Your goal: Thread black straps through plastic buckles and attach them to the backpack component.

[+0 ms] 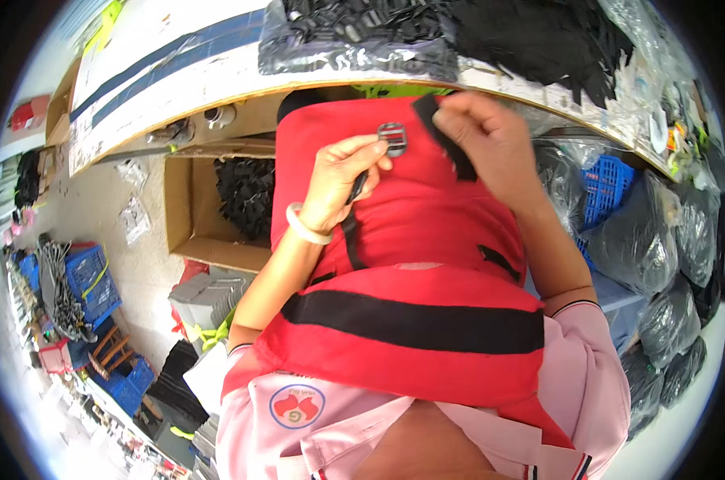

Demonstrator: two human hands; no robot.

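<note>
My left hand (pixel 342 180) pinches a small dark metal slide buckle (pixel 393 138) at its fingertips, with a black webbing strap (pixel 351 228) running down from it over the red apron (pixel 410 240) on my lap. My right hand (pixel 482 136) grips the free end of a black strap (pixel 446 132) right beside the buckle. A pale bangle (pixel 306 226) sits on my left wrist. The apron has a broad black band (pixel 414 322) across it.
A worktable edge (pixel 218 88) curves above, bearing a clear bag of black plastic buckles (pixel 354 36) and black straps (pixel 538 36). An open cardboard box (pixel 210 204) of black pieces stands left. Black-filled bags (pixel 650 240) and a blue crate (pixel 606 188) crowd the right; blue crates (pixel 90 280) lie far left.
</note>
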